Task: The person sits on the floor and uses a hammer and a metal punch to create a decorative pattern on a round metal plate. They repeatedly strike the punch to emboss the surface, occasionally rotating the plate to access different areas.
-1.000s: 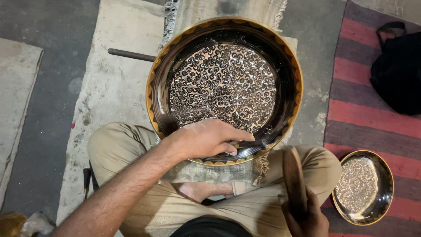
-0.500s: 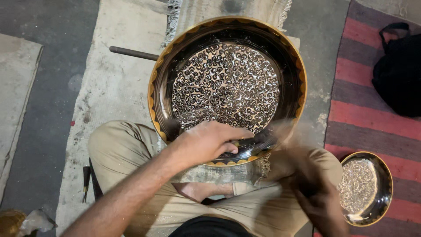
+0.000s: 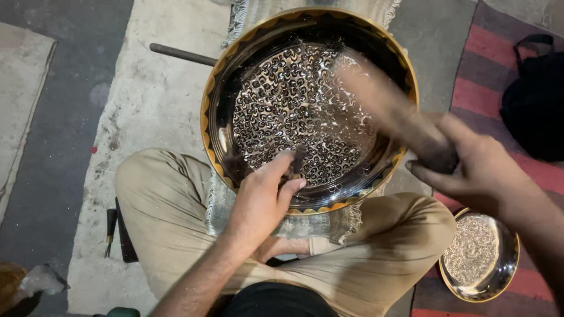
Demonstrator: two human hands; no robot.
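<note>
One large engraved metal bowl (image 3: 311, 111) rests at the mat's near edge against the knees; it looks heavy, stiff and slippery, best gripped at its rim. Right hand (image 3: 476, 164) clasps a blurred mallet (image 3: 393, 114); left hand (image 3: 261, 199) pinches a thin chisel (image 3: 296, 161).
</note>
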